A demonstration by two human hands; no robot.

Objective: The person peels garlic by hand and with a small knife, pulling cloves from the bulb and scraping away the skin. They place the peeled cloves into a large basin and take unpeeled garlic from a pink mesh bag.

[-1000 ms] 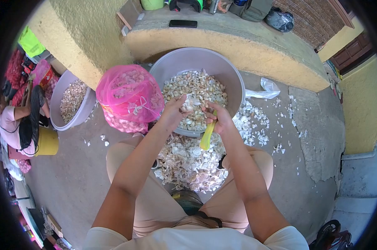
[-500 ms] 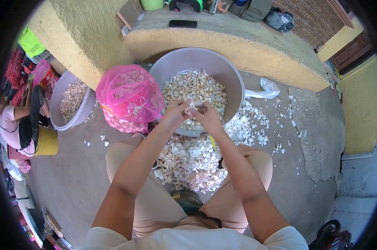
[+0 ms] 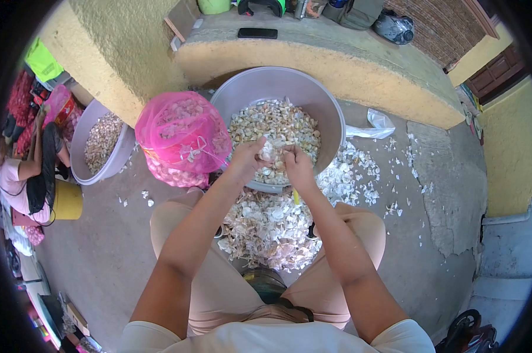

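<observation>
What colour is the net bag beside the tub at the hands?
Bright pink; the bag shows best in the head view.

Pink sack point(image 3: 183, 132) — obstacle left of basin point(image 3: 278, 85)

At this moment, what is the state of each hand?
Left hand: closed, holding whitish garlic.
Right hand: closed, apparently holding a mostly hidden yellow tool.
</observation>
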